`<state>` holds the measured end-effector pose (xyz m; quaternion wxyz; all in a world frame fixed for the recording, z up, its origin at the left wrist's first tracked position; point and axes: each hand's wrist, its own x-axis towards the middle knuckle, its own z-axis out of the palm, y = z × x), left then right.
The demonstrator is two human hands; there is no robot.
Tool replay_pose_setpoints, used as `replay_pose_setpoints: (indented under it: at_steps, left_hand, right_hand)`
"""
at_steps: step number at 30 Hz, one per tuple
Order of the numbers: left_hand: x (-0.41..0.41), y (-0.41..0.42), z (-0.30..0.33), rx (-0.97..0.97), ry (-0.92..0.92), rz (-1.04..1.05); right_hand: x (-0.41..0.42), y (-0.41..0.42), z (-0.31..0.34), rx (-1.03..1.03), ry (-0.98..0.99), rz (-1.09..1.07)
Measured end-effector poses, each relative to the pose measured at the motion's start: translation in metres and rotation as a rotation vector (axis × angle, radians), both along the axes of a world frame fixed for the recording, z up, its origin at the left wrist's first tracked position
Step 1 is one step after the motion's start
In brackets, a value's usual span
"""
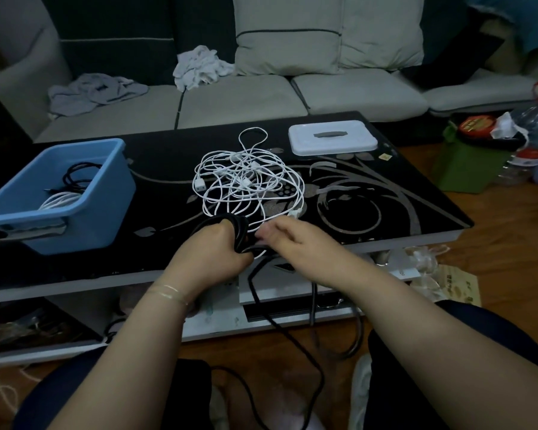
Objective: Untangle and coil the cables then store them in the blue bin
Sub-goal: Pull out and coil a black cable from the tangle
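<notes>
My left hand (213,248) grips a coil of black cable (241,232) at the near edge of the black table (385,193). My right hand (288,240) is close beside it, fingers curled onto the same black cable; the exact hold is hidden. The cable's loose end (292,339) hangs off the table down to the floor between my knees. A tangle of white cables (249,181) lies on the table just beyond my hands. The blue bin (106,193) stands at the table's left with a black coil (76,176) and a white coil (59,200) inside.
A white lid (331,138) with a grey handle lies at the table's far right. A sofa (236,97) with cushions and crumpled cloths runs behind the table. A green box (469,162) and plastic bottles (534,131) clutter the floor at right.
</notes>
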<state>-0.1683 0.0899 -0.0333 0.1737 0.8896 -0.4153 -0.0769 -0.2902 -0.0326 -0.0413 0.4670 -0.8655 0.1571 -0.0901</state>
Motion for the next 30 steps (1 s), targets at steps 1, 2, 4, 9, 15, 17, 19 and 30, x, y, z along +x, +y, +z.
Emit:
replay_pose_setpoints:
  at_steps: [1,2,4,9,15,17,19,30]
  left_hand:
    - [-0.001,0.0,0.002,-0.012,0.032,0.003]
    - [-0.001,0.0,0.003,-0.029,0.061,0.008]
    - [0.002,0.002,0.004,-0.042,0.097,0.009]
    - [0.006,0.009,0.008,-0.095,0.455,-0.117]
    - [-0.014,0.002,0.002,-0.269,0.924,-0.119]
    - [-0.015,-0.002,0.0,-0.298,0.923,-0.044]
    - [-0.013,-0.003,-0.003,-0.29,0.878,0.001]
    - [-0.021,0.008,0.005,-0.314,0.799,-0.31]
  right_hand:
    - [-0.002,0.002,0.001,0.029,0.07,0.066]
    - [-0.004,0.002,0.001,-0.069,0.16,0.131]
    - [-0.01,-0.004,0.003,-0.308,0.235,0.18]
    - [-0.02,-0.024,0.025,-0.489,0.124,-0.055]
    - [-0.016,-0.022,0.013,-0.978,-0.355,-0.454]
    - [-0.014,-0.013,0.011,-1.044,-0.439,-0.447]
    - [-0.013,-0.005,0.008,-1.028,-0.479,-0.333]
    - [-0.011,0.017,-0.002,-0.965,-0.467,-0.372]
